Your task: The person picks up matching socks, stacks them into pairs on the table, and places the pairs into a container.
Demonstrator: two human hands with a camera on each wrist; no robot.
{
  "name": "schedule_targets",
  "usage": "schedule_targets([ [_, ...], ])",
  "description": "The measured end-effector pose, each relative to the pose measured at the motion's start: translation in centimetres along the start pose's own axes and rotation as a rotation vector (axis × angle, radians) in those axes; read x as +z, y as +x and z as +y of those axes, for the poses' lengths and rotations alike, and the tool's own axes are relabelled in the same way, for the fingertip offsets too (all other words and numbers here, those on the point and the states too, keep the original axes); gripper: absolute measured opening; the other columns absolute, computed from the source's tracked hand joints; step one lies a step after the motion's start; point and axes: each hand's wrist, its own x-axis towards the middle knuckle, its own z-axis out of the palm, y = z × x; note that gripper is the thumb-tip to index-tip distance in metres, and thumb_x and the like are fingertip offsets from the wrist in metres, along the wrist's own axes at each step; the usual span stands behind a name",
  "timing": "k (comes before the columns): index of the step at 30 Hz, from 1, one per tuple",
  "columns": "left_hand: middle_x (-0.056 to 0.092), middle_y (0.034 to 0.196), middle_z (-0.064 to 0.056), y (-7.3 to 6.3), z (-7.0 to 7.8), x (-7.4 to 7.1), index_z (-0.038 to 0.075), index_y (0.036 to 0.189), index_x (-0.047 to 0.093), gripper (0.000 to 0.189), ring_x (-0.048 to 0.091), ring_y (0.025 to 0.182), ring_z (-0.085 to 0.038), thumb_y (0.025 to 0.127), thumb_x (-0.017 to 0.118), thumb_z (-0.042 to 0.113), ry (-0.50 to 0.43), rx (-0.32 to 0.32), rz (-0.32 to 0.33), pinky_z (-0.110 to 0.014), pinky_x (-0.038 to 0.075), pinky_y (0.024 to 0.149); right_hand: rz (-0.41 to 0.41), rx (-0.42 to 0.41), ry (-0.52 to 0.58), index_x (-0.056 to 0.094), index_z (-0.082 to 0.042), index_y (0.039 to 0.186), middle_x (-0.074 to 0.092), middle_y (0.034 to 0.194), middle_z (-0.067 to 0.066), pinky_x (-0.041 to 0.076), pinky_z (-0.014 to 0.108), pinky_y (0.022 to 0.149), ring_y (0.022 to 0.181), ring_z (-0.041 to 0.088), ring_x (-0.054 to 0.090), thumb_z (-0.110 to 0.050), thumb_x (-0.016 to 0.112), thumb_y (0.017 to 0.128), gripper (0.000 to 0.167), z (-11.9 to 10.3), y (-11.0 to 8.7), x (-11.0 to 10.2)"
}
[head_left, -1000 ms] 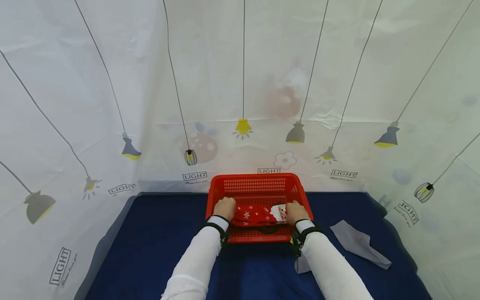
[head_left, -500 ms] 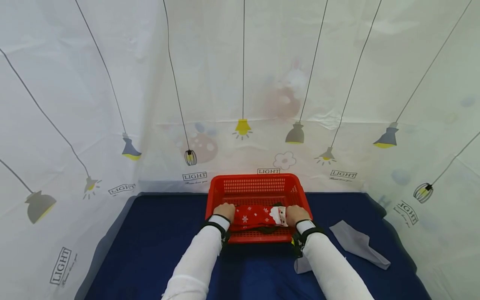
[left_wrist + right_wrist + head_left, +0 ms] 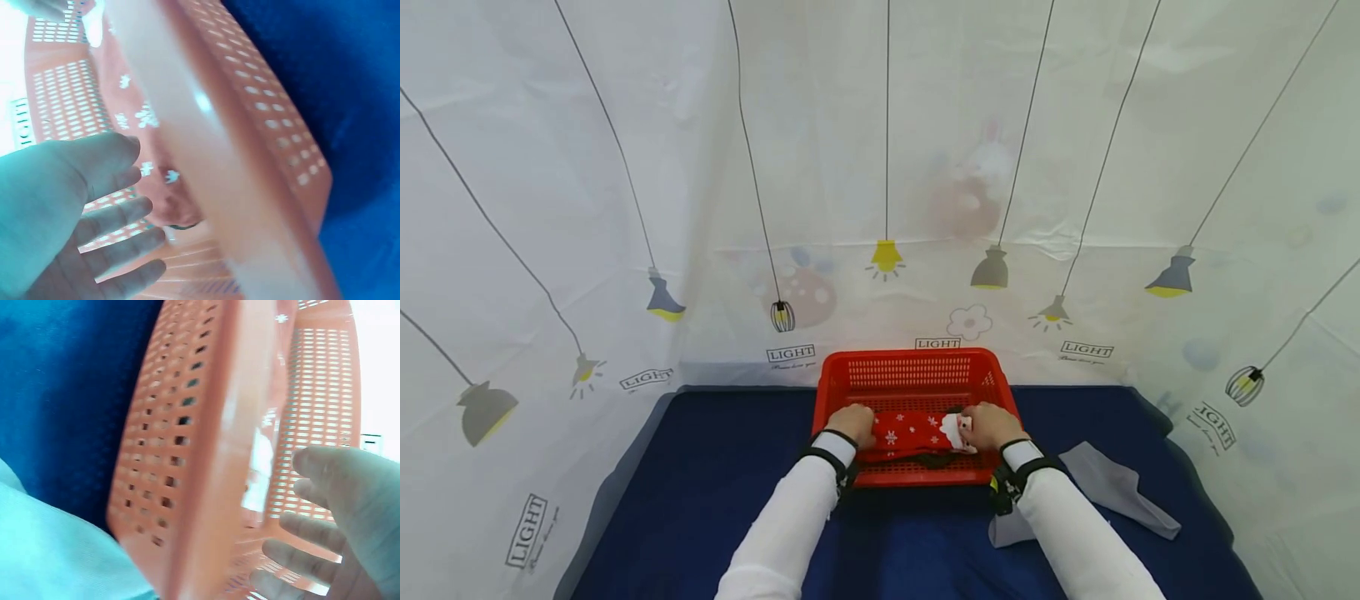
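A folded red cloth item [image 3: 910, 433] with white snowflakes and a Santa face lies in the red slotted plastic basket [image 3: 917, 358]. Dark fabric shows along its lower edge. My left hand [image 3: 853, 425] is inside the basket by the cloth's left end. In the left wrist view its fingers [image 3: 119, 215] are spread and relaxed, just beside the cloth's end. Over the Santa end hovers my right hand [image 3: 992, 425]. Its fingers [image 3: 306, 553] are likewise loose and hold nothing in the right wrist view.
A grey cloth piece [image 3: 1120, 487] lies on the dark blue table cover [image 3: 730, 475] right of the basket. Another grey piece [image 3: 1009, 530] is partly hidden under my right forearm. White sheeting [image 3: 880, 167] printed with lamps stands behind and to both sides.
The red cloth has gone down slightly toward me inside the basket and lies flatter. Both hands have let go of it, and the right hand has risen a little.
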Motion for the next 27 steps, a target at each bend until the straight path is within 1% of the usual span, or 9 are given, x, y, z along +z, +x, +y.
schedule_targets([
  [2,0.067,0.092,-0.004,-0.4,0.0,-0.7,0.012,0.089,0.069,0.014,0.062,0.077,-0.018,0.078,0.069,0.021,-0.012,0.031,0.013,-0.035,0.049,0.064,0.023,-0.022,-0.014,0.061,-0.008,0.118,0.061,0.111,0.014,0.049,0.045,0.075,0.092,0.03,0.06,-0.028,0.059,0.087,0.038,-0.1,0.0,-0.5],
  [3,0.066,0.089,-0.003,-0.1,-0.3,-0.6,0.012,0.086,0.069,0.013,0.061,0.075,-0.018,0.077,0.069,0.021,-0.017,0.066,0.038,-0.035,0.049,0.063,0.03,-0.028,-0.017,0.061,-0.008,0.119,0.061,0.111,0.014,0.049,0.045,0.075,0.091,0.03,0.061,-0.028,0.059,0.086,0.038,-0.1,0.0,-0.7],
  [4,0.065,0.089,-0.004,-0.4,-0.3,-1.0,0.012,0.088,0.068,0.013,0.061,0.076,-0.019,0.078,0.068,0.021,-0.018,0.085,0.048,-0.035,0.049,0.064,0.036,-0.033,-0.023,0.061,-0.009,0.119,0.061,0.11,0.013,0.049,0.045,0.076,0.092,0.03,0.061,-0.029,0.06,0.086,0.038,-0.2,0.0,-1.0],
  [9,0.062,0.097,-0.005,-1.1,-0.3,-2.1,0.011,0.101,0.068,0.024,0.06,0.086,-0.023,0.081,0.065,0.024,-0.004,0.148,0.08,-0.038,0.05,0.069,0.066,-0.059,-0.047,0.061,-0.011,0.119,0.061,0.11,0.012,0.049,0.046,0.079,0.094,0.03,0.061,-0.029,0.062,0.084,0.039,-0.7,-0.3,-2.0],
  [10,0.061,0.1,-0.006,-1.7,0.0,-2.7,0.011,0.104,0.067,0.026,0.06,0.089,-0.024,0.082,0.065,0.023,-0.007,0.133,0.068,-0.038,0.05,0.072,0.076,-0.066,-0.05,0.061,-0.011,0.118,0.061,0.11,0.012,0.049,0.046,0.078,0.094,0.03,0.061,-0.029,0.063,0.084,0.039,-0.8,-0.4,-2.1],
  [17,0.059,0.11,-0.007,-3.4,0.3,-2.7,0.013,0.114,0.063,0.036,0.056,0.098,-0.026,0.083,0.065,0.031,0.031,0.16,0.153,-0.041,0.049,0.078,0.159,-0.134,-0.058,0.06,-0.015,0.12,0.061,0.114,0.011,0.049,0.046,0.077,0.098,0.032,0.058,-0.032,0.063,0.083,0.041,-1.5,-2.3,-1.8],
  [20,0.058,0.114,-0.007,-4.3,0.4,-2.2,0.014,0.116,0.061,0.039,0.055,0.102,-0.027,0.083,0.064,0.034,0.06,0.176,0.203,-0.042,0.047,0.081,0.204,-0.17,-0.055,0.06,-0.015,0.12,0.062,0.11,0.01,0.049,0.045,0.071,0.094,0.031,0.058,-0.03,0.065,0.082,0.041,-1.5,-3.2,-1.3],
  [24,0.055,0.12,-0.007,-5.6,0.3,-1.3,0.014,0.118,0.06,0.042,0.053,0.106,-0.027,0.083,0.064,0.036,0.063,0.185,0.254,-0.043,0.045,0.085,0.275,-0.212,-0.064,0.061,-0.014,0.118,0.063,0.104,0.009,0.049,0.041,0.064,0.087,0.029,0.059,-0.028,0.065,0.082,0.04,-1.4,-4.5,-0.5],
  [27,0.054,0.123,-0.008,-6.6,0.2,-0.8,0.013,0.12,0.06,0.044,0.052,0.109,-0.028,0.082,0.064,0.036,0.052,0.184,0.311,-0.043,0.044,0.088,0.34,-0.24,-0.075,0.062,-0.013,0.118,0.063,0.105,0.009,0.049,0.041,0.064,0.088,0.029,0.059,-0.029,0.066,0.081,0.04,-1.5,-5.5,0.3],
])
